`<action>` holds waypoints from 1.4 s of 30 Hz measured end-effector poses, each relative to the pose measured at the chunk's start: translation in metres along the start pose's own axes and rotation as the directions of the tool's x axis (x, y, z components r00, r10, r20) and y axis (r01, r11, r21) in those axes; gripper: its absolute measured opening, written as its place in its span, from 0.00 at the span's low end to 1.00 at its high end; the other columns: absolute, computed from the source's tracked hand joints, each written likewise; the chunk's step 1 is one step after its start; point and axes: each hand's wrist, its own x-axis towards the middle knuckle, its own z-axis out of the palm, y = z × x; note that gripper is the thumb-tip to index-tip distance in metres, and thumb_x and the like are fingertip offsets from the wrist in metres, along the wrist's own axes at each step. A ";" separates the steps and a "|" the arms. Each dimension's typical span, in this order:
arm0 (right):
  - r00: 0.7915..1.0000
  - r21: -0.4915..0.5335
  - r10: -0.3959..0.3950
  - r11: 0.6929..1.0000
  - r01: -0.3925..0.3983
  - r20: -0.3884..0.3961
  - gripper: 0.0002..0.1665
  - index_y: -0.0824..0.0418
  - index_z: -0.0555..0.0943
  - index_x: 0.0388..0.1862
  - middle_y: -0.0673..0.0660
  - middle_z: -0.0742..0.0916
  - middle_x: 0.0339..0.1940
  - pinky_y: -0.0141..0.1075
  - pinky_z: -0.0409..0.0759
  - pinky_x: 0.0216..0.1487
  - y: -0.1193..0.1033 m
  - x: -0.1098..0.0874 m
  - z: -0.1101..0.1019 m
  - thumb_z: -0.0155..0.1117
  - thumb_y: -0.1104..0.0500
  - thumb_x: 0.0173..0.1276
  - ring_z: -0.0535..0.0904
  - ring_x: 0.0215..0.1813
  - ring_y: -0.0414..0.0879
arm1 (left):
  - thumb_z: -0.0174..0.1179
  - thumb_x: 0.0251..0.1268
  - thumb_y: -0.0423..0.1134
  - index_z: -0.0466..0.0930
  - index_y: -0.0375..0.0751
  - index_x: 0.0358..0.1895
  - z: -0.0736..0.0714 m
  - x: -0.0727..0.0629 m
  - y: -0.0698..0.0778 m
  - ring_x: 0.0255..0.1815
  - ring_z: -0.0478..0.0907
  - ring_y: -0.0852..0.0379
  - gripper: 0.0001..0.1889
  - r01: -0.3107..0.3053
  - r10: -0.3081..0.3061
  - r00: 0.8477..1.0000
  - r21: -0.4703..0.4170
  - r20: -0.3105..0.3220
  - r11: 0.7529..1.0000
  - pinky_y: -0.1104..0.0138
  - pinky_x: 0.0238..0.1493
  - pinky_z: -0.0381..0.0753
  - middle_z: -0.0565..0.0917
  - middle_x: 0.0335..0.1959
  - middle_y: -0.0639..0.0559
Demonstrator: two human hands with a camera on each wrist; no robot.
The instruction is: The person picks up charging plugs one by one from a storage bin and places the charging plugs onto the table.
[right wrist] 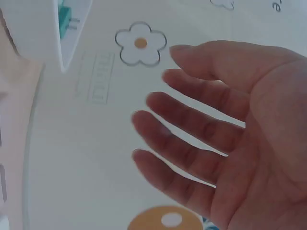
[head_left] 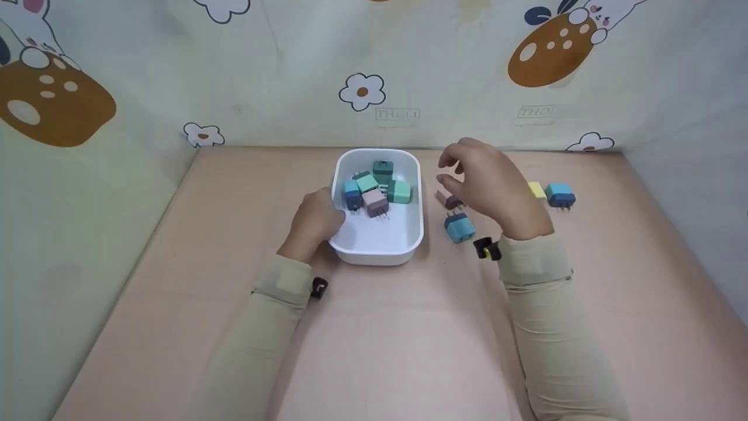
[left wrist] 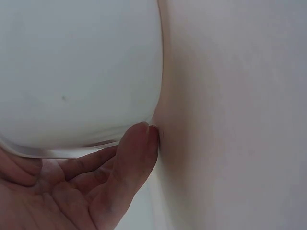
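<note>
A white tub (head_left: 377, 248) holds several small two-tone plug adapters, among them a mauve plug adapter (head_left: 376, 202) with its prongs facing me. My left hand (head_left: 315, 223) grips the tub's left side. In the left wrist view, its thumb and fingers (left wrist: 136, 148) lie against the white wall. Over the surface just right of the tub, my right hand (head_left: 491, 184) hovers with relaxed, parted fingers and nothing in them, as the right wrist view confirms. Beneath and beside it lie a brownish plug adapter (head_left: 449, 199) and a blue plug adapter (head_left: 460, 228).
Right of my right wrist lie a yellow block (head_left: 537, 190), partly hidden, and another blue plug adapter (head_left: 561, 196). A pale peach cover (head_left: 397, 327) spreads over the table. Behind it rises a patterned curtain (head_left: 292, 88), with more curtain at both sides.
</note>
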 end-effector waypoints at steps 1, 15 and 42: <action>1.000 0.003 -0.019 1.000 0.019 -0.003 0.14 0.60 0.86 0.56 0.56 0.85 0.52 0.47 0.88 0.54 -0.005 0.001 0.004 0.72 0.59 0.74 0.82 0.55 0.54 | 0.54 0.74 0.28 0.70 0.35 0.77 0.000 0.000 0.000 0.56 0.84 0.42 0.28 -0.001 0.001 1.000 -0.002 -0.002 1.000 0.52 0.58 0.88 0.81 0.68 0.36; 0.975 -0.133 -0.158 0.975 0.179 0.154 0.22 0.63 0.87 0.62 0.62 0.86 0.60 0.47 0.83 0.67 -0.045 0.047 0.056 0.74 0.66 0.69 0.84 0.62 0.55 | 0.56 0.75 0.30 0.69 0.36 0.78 0.000 0.001 0.005 0.58 0.85 0.41 0.29 0.025 -0.025 1.000 -0.009 0.001 1.000 0.50 0.60 0.87 0.81 0.67 0.36; 0.919 -0.440 -0.100 0.855 0.276 0.382 0.17 0.65 0.84 0.62 0.64 0.89 0.51 0.49 0.85 0.63 -0.029 0.086 0.108 0.65 0.65 0.77 0.86 0.49 0.54 | 0.56 0.74 0.29 0.70 0.34 0.77 0.001 -0.001 0.004 0.59 0.85 0.40 0.29 0.012 -0.012 1.000 0.016 -0.019 1.000 0.51 0.60 0.87 0.81 0.68 0.35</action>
